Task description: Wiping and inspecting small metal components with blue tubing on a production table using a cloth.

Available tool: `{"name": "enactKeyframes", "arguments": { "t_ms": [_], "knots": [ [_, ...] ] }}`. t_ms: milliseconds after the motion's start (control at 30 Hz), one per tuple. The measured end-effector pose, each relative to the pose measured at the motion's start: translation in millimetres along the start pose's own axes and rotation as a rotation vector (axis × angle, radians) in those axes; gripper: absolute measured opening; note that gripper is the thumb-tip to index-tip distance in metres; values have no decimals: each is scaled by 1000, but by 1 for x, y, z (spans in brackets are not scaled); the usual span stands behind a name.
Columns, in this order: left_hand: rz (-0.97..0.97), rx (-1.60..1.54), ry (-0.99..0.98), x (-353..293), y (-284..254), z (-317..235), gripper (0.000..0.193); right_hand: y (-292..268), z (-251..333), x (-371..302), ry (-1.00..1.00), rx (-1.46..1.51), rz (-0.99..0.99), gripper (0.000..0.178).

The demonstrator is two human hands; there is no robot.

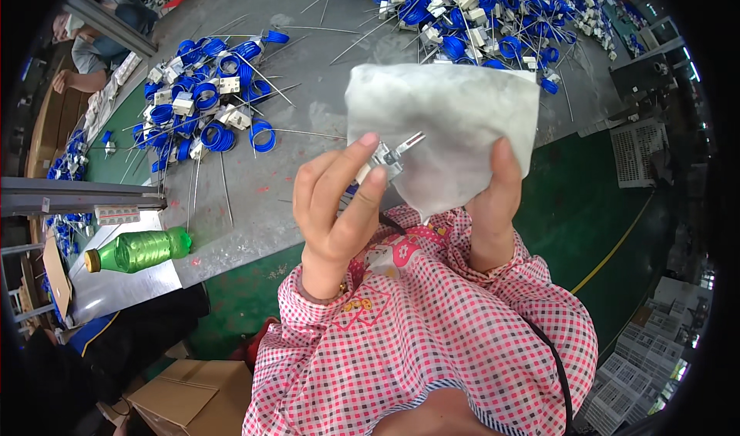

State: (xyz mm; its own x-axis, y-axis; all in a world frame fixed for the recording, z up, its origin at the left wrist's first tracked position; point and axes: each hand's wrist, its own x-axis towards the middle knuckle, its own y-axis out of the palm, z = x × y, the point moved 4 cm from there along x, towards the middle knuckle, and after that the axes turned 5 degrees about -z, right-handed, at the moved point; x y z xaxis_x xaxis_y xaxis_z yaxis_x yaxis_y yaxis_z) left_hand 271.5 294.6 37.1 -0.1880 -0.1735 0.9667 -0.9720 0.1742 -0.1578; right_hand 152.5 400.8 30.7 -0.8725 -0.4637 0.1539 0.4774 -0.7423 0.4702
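Part point(393, 159) in left hand point(331, 205), white sheet point(451, 120) in right point(497, 201), any lettering illegible

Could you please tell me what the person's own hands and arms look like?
The left hand and right hand are bare, with no gloves. Both arms are covered by loose, long sleeves in a pink, black and white check. A thin black cord runs over the cloth beside the right arm.

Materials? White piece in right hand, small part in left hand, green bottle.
White piece: probably plastic film, matte; cloudy look, but paper possible.
Small part: prong looks metallic, with bright grey sheen; the rest is unclear.
Green bottle: likely plastic, glossy; see-through, with sharp highlights.
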Motion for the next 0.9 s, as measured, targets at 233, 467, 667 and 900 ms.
{"name": "enactKeyframes", "arguments": {
  "t_ms": [233,467,667,900],
  "knots": [
    [13,49,53,-4,-1,0,33,19,-3,-3,-134,-450,405,34],
    [33,37,56,-3,2,-4,28,18,-17,-1,-29,-403,331,33],
    [21,28,50,-6,3,-4,28,12,-25,1,80,-294,262,32],
    [21,16,1,-6,1,-4,30,15,-25,6,134,-113,218,31]
  ]
}}
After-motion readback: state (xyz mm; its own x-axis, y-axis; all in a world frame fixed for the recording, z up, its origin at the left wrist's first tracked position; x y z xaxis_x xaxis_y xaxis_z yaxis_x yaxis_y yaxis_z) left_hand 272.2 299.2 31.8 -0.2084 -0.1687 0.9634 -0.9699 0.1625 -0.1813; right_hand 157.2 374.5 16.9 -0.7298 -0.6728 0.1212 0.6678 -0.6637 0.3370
